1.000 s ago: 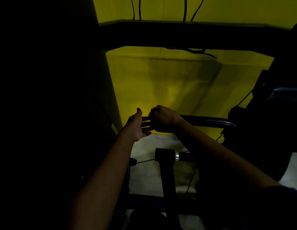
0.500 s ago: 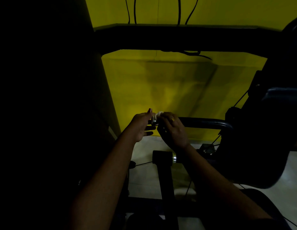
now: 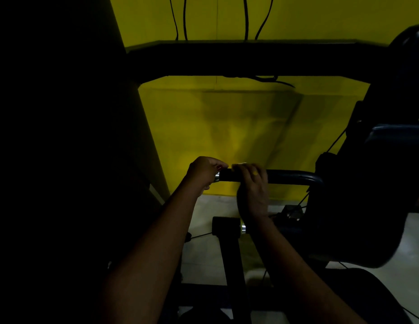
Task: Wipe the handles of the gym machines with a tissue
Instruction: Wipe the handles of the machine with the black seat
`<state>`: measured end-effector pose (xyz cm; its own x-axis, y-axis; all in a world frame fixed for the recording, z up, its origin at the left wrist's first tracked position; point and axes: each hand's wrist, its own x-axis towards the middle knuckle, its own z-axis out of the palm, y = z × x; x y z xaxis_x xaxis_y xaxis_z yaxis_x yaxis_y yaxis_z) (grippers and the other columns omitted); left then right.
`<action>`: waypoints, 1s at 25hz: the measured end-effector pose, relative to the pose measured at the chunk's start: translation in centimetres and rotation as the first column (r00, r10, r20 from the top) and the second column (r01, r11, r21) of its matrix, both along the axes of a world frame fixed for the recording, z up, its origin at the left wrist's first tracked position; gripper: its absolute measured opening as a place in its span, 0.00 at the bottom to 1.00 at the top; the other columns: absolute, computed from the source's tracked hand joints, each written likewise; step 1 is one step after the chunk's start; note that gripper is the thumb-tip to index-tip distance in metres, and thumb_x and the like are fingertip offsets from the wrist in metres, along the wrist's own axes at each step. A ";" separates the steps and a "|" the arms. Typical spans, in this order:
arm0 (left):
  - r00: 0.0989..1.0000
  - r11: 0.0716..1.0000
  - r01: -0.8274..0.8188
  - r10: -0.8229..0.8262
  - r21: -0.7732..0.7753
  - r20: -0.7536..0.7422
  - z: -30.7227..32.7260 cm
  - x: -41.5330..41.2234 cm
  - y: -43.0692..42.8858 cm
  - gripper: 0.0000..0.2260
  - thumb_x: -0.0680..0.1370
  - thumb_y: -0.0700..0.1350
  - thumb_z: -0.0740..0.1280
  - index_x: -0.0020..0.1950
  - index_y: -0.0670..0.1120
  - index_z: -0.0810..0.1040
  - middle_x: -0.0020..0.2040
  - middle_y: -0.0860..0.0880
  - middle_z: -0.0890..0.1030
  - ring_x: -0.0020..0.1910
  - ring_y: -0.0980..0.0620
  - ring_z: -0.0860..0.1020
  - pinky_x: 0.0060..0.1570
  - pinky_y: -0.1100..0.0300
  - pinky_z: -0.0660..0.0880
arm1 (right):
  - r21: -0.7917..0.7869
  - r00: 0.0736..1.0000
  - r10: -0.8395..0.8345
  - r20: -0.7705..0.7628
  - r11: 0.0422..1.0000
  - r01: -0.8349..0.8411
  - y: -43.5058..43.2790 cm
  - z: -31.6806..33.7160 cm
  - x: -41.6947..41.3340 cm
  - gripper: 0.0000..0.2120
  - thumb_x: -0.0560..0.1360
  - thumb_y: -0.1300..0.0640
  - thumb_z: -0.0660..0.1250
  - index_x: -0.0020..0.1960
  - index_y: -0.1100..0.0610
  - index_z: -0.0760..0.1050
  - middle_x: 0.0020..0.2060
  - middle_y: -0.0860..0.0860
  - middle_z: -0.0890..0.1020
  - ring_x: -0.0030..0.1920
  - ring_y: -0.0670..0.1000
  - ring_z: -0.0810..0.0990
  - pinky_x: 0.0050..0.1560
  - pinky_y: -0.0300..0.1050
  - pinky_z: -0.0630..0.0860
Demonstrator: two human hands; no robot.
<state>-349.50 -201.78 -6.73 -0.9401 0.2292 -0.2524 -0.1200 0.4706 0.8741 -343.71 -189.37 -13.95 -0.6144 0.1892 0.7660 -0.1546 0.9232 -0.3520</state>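
Here, at the frame's centre, the left hand (image 3: 203, 174) curls its fingers round the end of the handle (image 3: 227, 178), probably to steady it. The right hand (image 3: 253, 192) presses the tissue (image 3: 239, 164) over the bar, fingers closed on it to wipe.

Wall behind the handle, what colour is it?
Yellow wall, clearest in the head view.

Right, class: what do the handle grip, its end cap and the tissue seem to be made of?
Handle grip: matte black, likely rubber or foam, no shine. End cap: bare metal, by its silvery glint. Tissue: soft paper, pale and crumpled.
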 end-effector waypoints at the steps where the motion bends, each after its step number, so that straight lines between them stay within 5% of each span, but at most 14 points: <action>1: 0.998 0.997 0.027 -0.031 -0.077 -0.055 0.2 0.0 0.2 0.10 0.82 0.42 0.61 0.54 0.48 0.83 0.52 0.45 0.80 0.48 0.43 0.79 0.42 0.52 0.76 | 0.093 0.999 0.051 0.012 0.994 -0.052 0.2 0.0 -0.2 0.18 0.73 0.68 0.55 0.57 0.66 0.80 0.50 0.61 0.81 0.54 0.57 0.70 0.52 0.51 0.72; 5: 0.947 0.949 0.156 -0.223 -0.275 -0.232 0.1 0.4 0.9 0.17 0.80 0.34 0.59 0.59 0.49 0.82 0.60 0.47 0.81 0.58 0.44 0.78 0.52 0.54 0.77 | 0.393 0.966 0.248 0.069 0.883 -0.255 5.7 0.4 0.5 0.21 0.83 0.60 0.49 0.58 0.67 0.79 0.52 0.62 0.81 0.54 0.59 0.71 0.53 0.53 0.73; 9: 0.867 0.850 0.218 -0.393 -0.479 -0.305 -1.0 0.4 1.3 0.25 0.78 0.33 0.55 0.65 0.57 0.77 0.59 0.47 0.79 0.58 0.42 0.76 0.48 0.56 0.74 | 0.115 0.996 -0.091 -0.002 0.989 0.090 9.8 0.2 3.4 0.14 0.73 0.66 0.57 0.52 0.64 0.80 0.49 0.61 0.82 0.51 0.58 0.71 0.51 0.52 0.70; 11: 0.853 0.803 0.213 -0.430 -0.556 -0.295 -1.1 0.4 1.8 0.26 0.77 0.34 0.55 0.66 0.60 0.75 0.59 0.47 0.80 0.62 0.40 0.73 0.57 0.49 0.73 | -0.066 0.972 -0.225 -0.069 0.973 0.220 8.1 -0.2 3.3 0.13 0.71 0.68 0.58 0.49 0.64 0.81 0.45 0.61 0.82 0.50 0.57 0.70 0.50 0.51 0.69; 13: 0.846 0.738 0.208 -0.465 -0.642 -0.261 -0.9 0.7 2.6 0.25 0.77 0.36 0.56 0.68 0.59 0.73 0.65 0.48 0.77 0.74 0.40 0.61 0.72 0.42 0.56 | -0.104 0.986 -0.153 -0.073 0.984 0.145 5.1 0.1 2.2 0.15 0.69 0.69 0.59 0.50 0.65 0.81 0.46 0.61 0.82 0.50 0.57 0.70 0.51 0.50 0.70; 15: 0.808 0.682 0.217 -0.527 -0.699 -0.263 -0.7 0.8 3.3 0.25 0.76 0.36 0.58 0.70 0.56 0.71 0.68 0.48 0.75 0.78 0.45 0.53 0.74 0.41 0.41 | 0.031 1.000 0.014 -0.026 0.999 -0.013 3.3 0.1 1.6 0.15 0.70 0.71 0.62 0.53 0.66 0.80 0.49 0.61 0.82 0.51 0.57 0.71 0.52 0.49 0.70; 19: 0.723 0.661 0.238 -0.610 -0.712 -0.325 -1.1 1.5 3.5 0.28 0.78 0.34 0.61 0.76 0.51 0.63 0.73 0.47 0.69 0.77 0.47 0.57 0.76 0.46 0.47 | 0.291 0.992 0.116 0.039 0.949 -0.123 7.4 0.4 3.5 0.15 0.77 0.63 0.58 0.58 0.64 0.79 0.55 0.60 0.81 0.52 0.58 0.72 0.52 0.50 0.70; 22: 0.723 0.707 0.205 -0.575 -0.677 -0.382 -1.3 2.3 3.4 0.26 0.81 0.38 0.61 0.78 0.51 0.59 0.77 0.48 0.63 0.78 0.50 0.55 0.74 0.49 0.50 | 0.001 0.979 -0.192 -0.062 0.981 0.192 9.2 0.2 5.5 0.13 0.75 0.66 0.60 0.52 0.62 0.81 0.51 0.59 0.82 0.52 0.59 0.74 0.52 0.50 0.71; 25: 0.717 0.747 0.192 -0.550 -0.636 -0.428 -1.4 3.0 3.7 0.24 0.81 0.39 0.61 0.77 0.50 0.61 0.77 0.48 0.63 0.78 0.50 0.55 0.73 0.55 0.48 | -0.372 0.885 -0.466 -0.002 0.821 0.432 5.4 0.5 4.1 0.12 0.69 0.72 0.65 0.48 0.60 0.81 0.47 0.61 0.79 0.49 0.64 0.75 0.48 0.48 0.68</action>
<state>-346.50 -198.03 -8.16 -0.7991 0.5936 0.0950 0.5901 0.7443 0.3127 -339.63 -183.99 -13.46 -0.3279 0.6936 0.6414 0.2005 0.7146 -0.6702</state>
